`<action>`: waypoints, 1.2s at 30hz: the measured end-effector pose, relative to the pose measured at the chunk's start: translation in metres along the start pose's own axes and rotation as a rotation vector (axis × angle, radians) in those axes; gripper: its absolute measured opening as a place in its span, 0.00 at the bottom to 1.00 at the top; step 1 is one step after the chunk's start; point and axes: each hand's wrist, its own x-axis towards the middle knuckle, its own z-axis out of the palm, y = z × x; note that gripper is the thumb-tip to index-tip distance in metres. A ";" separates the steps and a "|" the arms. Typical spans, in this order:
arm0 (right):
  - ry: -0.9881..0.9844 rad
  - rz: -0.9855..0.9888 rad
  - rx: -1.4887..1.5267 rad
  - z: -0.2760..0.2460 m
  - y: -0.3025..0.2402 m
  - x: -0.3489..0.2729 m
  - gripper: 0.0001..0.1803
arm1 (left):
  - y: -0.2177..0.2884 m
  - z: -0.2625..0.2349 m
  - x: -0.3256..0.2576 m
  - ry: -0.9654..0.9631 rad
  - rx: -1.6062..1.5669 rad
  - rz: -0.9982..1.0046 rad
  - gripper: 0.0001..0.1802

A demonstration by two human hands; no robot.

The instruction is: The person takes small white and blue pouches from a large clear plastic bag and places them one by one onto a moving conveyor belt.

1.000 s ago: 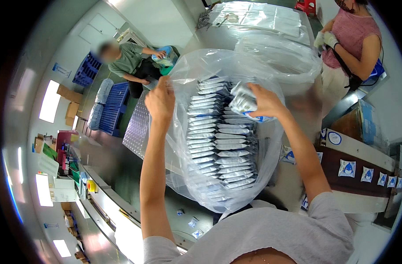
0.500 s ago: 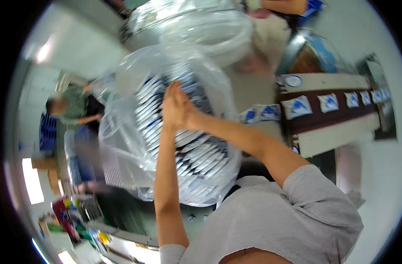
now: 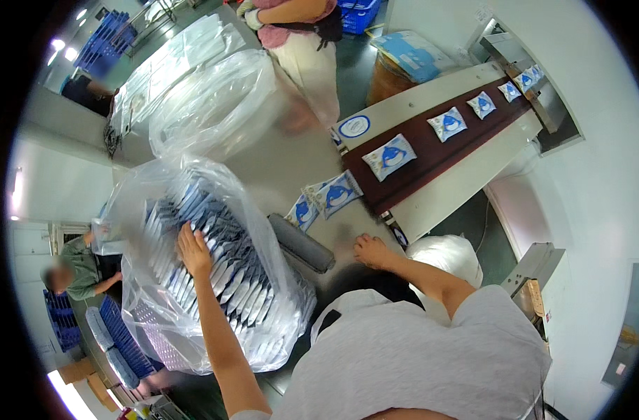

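My left hand [image 3: 195,250] lies with fingers stretched out on rows of small sealed packets [image 3: 244,292], pale and blue, packed on edge. A large clear plastic bag [image 3: 281,308] surrounds them, lining a perforated crate [image 3: 155,329] whose pale side shows through the film. At the table edge beside the conveyor's end is my right hand [image 3: 372,252], its fingers loosely bent and apart, with nothing seen in it. Several loose packets [image 3: 337,192] with a blue figure lie left of it, where the belt ends. A dark grey roll-shaped object [image 3: 302,243] sits between the bag and my right hand.
A dark red conveyor belt [image 3: 431,157] carries spaced packets [image 3: 389,157] at the right. Another clear bag [image 3: 218,98] stands on the metal table [image 3: 298,157]. One co-worker [image 3: 305,63] stands across the table, another person [image 3: 88,262] at far left. A white sack [image 3: 449,259] is below the conveyor.
My hands were together over the packets; the right has moved away to the table edge by the conveyor, while the left stays on the packets. The view has turned toward the right.
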 end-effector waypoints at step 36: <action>-0.171 -0.411 -0.238 -0.059 0.050 0.112 0.41 | 0.027 -0.006 -0.011 -0.067 0.011 -0.148 0.29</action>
